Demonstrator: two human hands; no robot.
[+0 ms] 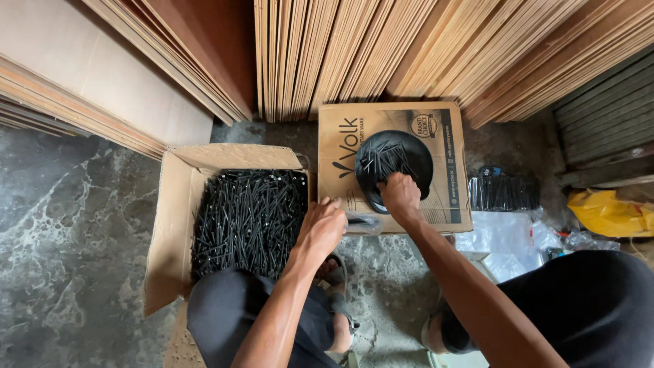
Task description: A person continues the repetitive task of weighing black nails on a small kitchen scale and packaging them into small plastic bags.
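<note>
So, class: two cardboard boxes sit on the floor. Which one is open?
The left cardboard box, flaps up, full of black screws. The closed box carries a black dish.

i read this as a hardware or timber storeroom: plywood sheets (381, 54) stand on edge in dense rows along the back, an open cardboard box (170, 225) holds bulk black screws (248, 218), a closed carton (446, 170) serves as a work surface, and plastic bags (507, 238) lie on the mottled stone floor (75, 238).

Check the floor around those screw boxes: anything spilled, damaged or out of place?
No spill shows: the black screws lie inside the open carton and black bowl. Oddities: that carton's flap splays outward, and clear plastic bags lie loose on the floor.
</note>
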